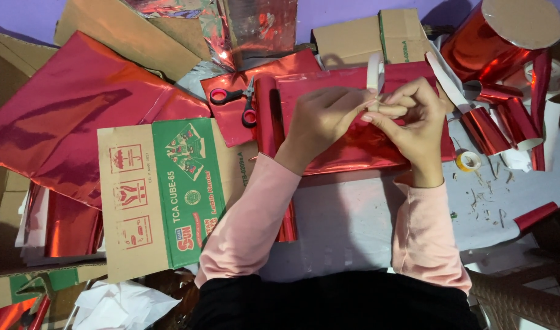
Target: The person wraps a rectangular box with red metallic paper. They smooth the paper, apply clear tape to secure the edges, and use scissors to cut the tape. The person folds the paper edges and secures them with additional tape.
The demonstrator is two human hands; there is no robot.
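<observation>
Hands meet above a red foil-wrapped flat box (353, 131), which serves as the landmark. The left hand (320, 119) and right hand (414, 119) both pinch a white tape roll (374, 70) held upright over the box's far edge, fingertips closed narrowly on its loose end. Red-handled scissors (238, 101) lie just left of the box on red foil. A printed green-and-brown cardboard piece (164, 192) lies further left. Rolled red foil tubes (500, 122) and a small yellow tape roll (468, 161) sit right of the box.
</observation>
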